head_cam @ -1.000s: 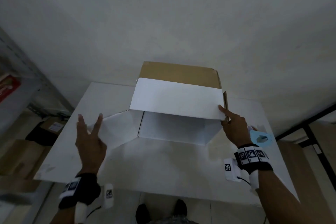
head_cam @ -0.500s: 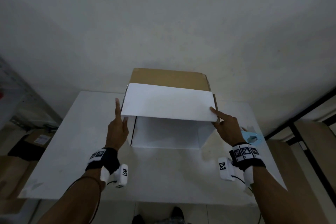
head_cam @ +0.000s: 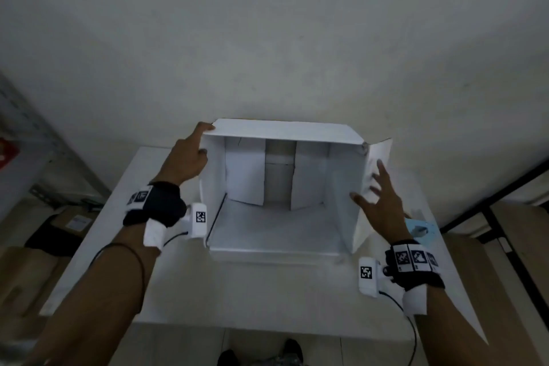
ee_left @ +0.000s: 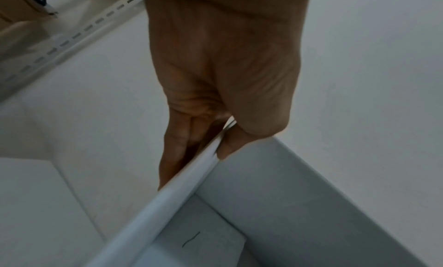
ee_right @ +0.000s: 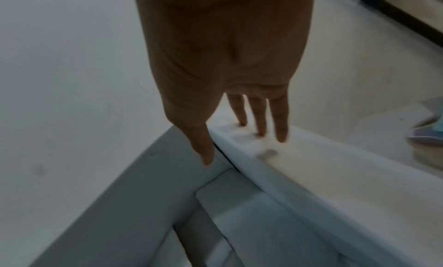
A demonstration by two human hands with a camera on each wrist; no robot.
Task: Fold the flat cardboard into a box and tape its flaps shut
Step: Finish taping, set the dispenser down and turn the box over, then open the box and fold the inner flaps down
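White cardboard box on its side on the white table, open mouth toward the near edge. Inside, at the far end: two folded flaps with a brown strip between them. Near bottom flap lying flat on the tabletop.

Left hand at the box's upper left corner. Thumb on the inside face, fingers pressed together on the outside, pinching the left wall's edge between them; index fingertip up at the top corner.

Right hand at the right side of the box. Fingers straight and spread, tips touching the outer face of the right flap, which stands angled outward. Thumb apart from the fingers, over the right wall's edge. No grip on anything.

Light blue tape dispenser on the table, just right of the right hand. Metal shelving and brown cartons at far left, below table level. Feet visible on the floor at the near edge.
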